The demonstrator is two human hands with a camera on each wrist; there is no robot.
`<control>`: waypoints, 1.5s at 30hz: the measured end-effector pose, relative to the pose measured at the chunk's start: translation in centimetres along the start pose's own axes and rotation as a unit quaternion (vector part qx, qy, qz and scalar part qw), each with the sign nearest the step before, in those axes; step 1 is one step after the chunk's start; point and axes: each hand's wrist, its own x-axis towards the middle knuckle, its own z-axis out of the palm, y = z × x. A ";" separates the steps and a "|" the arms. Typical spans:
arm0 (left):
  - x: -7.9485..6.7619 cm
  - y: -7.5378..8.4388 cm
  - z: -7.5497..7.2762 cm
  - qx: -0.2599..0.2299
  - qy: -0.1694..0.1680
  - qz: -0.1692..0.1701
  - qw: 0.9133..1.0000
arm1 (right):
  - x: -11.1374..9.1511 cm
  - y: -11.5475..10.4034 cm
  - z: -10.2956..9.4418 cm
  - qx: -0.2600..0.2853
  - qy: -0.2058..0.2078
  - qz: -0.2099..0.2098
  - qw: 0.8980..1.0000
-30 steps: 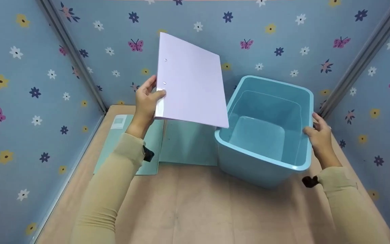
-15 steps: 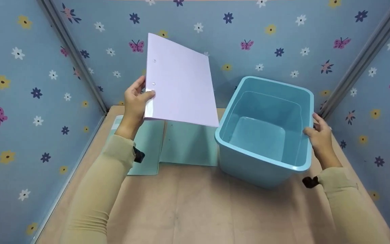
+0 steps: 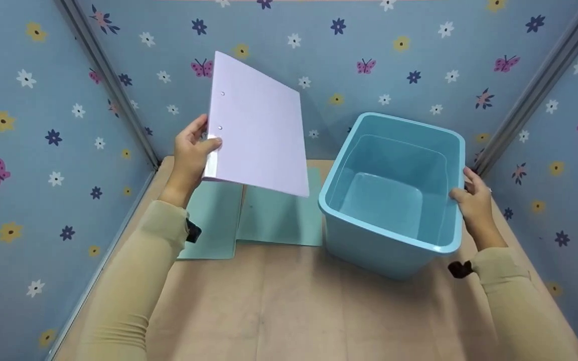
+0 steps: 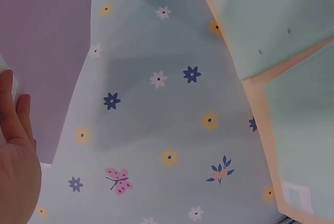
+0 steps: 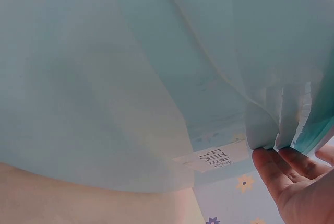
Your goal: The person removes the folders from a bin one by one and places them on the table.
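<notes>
In the head view my left hand (image 3: 191,153) grips a lilac file folder (image 3: 259,130) by its spine edge, thumb on the cover near two small rivets. The folder is held up and tilted above the table. In the left wrist view its lilac cover (image 4: 47,51) lies beyond my fingers. My right hand (image 3: 474,203) holds the right rim of a blue plastic bin (image 3: 392,225), thumb over the rim. The bin has nothing inside. Seen from the right wrist, the fingertips (image 5: 266,156) press under the rim, close to a white label with printed characters (image 5: 214,156).
Two mint-green folders (image 3: 279,220) lie side by side on the table (image 3: 289,301), left of the bin and partly under the lilac folder. Blue flowered walls (image 3: 319,30) enclose the table at the back and both sides, with metal posts (image 3: 113,85) in the corners.
My left hand has carried the lilac folder to the left and slightly down, away from the bin, uncovering more of the right green folder. The right hand and the bin have stayed in place.
</notes>
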 end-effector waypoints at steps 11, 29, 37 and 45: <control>-0.7 -0.3 -1.0 0.053 -0.038 -0.026 0.998 | -0.1 0.0 0.0 -0.004 -0.001 -0.003 1.000; -1.2 -0.9 -1.5 0.120 -0.089 -0.035 0.988 | 0.3 0.2 -0.2 -0.019 0.001 0.001 1.000; -1.2 -1.6 -1.5 0.142 -0.113 -0.041 0.982 | 0.2 0.1 -0.1 -0.007 -0.001 -0.009 1.000; -1.2 -1.8 -1.2 0.171 -0.125 -0.053 0.976 | 0.1 0.1 -0.1 -0.010 -0.001 -0.010 1.000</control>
